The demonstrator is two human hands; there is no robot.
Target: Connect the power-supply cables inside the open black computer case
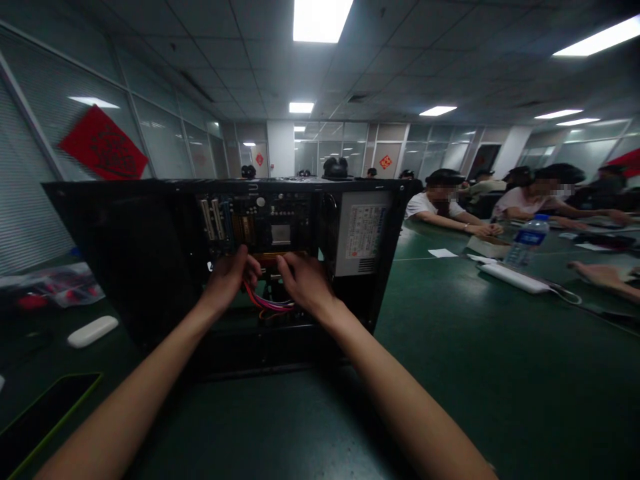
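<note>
An open black computer case [113, 233] lies before me on a green table, its inside facing me. A dark motherboard [295, 208] and a grey power supply [367, 233] with a white label show inside. My left hand [227, 277] is curled at the lower board, its fingers closed on a bundle of red, pink and yellow cables [267, 303]. The cables sag across to below my right hand [307, 280]. That hand reaches in from the right, fingers bent together by an orange-edged part [267, 257]; whatever its fingertips grip is hidden.
Left on the table [450, 373] are a white oblong case [93, 331], a green-edged phone [45, 420] and plastic bags [60, 283]. To the right stand a water bottle [527, 241], a small box [487, 247] and a white power strip [515, 277]. Several people sit beyond.
</note>
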